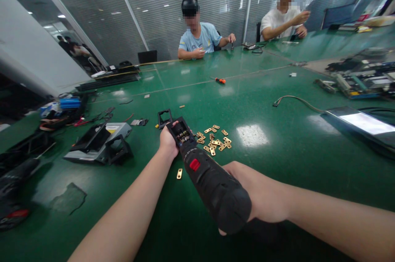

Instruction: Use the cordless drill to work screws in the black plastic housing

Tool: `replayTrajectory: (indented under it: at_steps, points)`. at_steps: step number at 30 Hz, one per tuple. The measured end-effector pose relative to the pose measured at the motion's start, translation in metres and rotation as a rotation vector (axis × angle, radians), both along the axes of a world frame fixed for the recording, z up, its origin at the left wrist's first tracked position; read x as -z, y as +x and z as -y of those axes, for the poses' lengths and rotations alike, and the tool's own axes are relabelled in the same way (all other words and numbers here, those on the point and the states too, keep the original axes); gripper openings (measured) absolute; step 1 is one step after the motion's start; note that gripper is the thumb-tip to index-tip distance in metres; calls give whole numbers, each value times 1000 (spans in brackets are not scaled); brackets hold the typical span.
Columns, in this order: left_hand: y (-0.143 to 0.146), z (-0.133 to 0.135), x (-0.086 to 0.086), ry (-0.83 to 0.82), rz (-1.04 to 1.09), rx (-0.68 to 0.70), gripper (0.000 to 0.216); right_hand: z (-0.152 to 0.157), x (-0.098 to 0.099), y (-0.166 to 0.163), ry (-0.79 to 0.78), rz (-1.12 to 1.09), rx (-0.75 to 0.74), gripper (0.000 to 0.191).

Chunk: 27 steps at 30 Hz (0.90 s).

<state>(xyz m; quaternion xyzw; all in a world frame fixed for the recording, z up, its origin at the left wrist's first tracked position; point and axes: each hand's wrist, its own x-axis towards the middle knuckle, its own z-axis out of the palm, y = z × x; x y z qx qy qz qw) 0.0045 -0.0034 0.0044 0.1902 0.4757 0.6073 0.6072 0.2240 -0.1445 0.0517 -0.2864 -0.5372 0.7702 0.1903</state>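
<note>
My right hand (pixel 247 188) is wrapped round a black cordless drill (pixel 216 188) with a red switch on top. The drill's front end points away from me and meets a black rectangular housing (pixel 182 130), hiding the bit and part of the housing. Brass-coloured parts show inside that housing. My left hand (pixel 168 142) grips the housing from its left side. Just right of it lies a loose pile of small brass plates (pixel 216 143) with holes. One single brass plate (pixel 179 173) lies nearer to me.
On the green table (pixel 262 221), a grey metal case (pixel 105 146) and black frames lie left. An orange screwdriver (pixel 220 80) lies farther off. A flat device with a cable (pixel 364 126) and circuit boards (pixel 361 83) are right. Two people sit across the table.
</note>
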Motion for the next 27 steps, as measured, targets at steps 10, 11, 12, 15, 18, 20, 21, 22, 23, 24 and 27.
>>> replayTrajectory:
  at_steps: [10,11,12,15,18,20,21,22,23,24,27]
  points:
    - [-2,-1,3,4,-10,15,29,-1,-3,1,76,34,18,45]
    - [-2,-1,4,7,-6,17,30,-1,-2,0,65,33,18,46]
    - [-2,-1,4,9,-3,14,30,-1,-3,0,52,28,16,46]
    - [-2,-1,3,1,-2,-3,33,0,-4,0,28,17,5,46]
    - [-1,0,2,-7,-3,-4,33,0,-6,0,47,27,11,44]
    - [0,0,1,5,-5,2,32,0,-7,0,54,32,8,43]
    - [0,1,0,10,-8,4,31,0,-7,-1,55,33,9,43]
    - [0,1,0,13,-11,5,31,0,-7,-1,58,34,10,43]
    - [0,1,0,11,-13,7,31,0,-6,-1,62,35,11,43]
    - [0,1,0,6,-14,8,32,0,-6,-1,68,34,12,44]
    - [0,0,0,-2,-8,17,32,0,-4,-1,60,22,10,45]
